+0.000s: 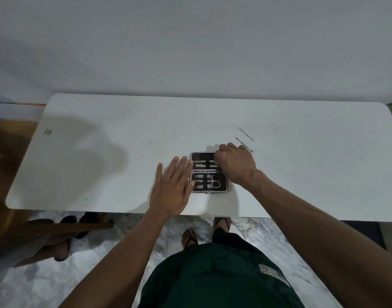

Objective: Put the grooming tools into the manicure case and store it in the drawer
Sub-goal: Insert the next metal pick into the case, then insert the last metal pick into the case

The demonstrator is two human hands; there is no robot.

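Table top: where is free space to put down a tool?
Bare: the table's left half, left of the left hand; also the far right end. Crowded: the open manicure case between both hands, and two loose tools beyond the right hand.

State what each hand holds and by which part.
Left hand holds nothing; it lies flat against the case. Right hand curls over a tool in the case's far half; hold hidden.

My left hand [171,187] lies flat, fingers straight, against the left edge of the open manicure case [208,172]. My right hand [234,165] curls knuckles-up over the case's far right corner, fingertips hidden.
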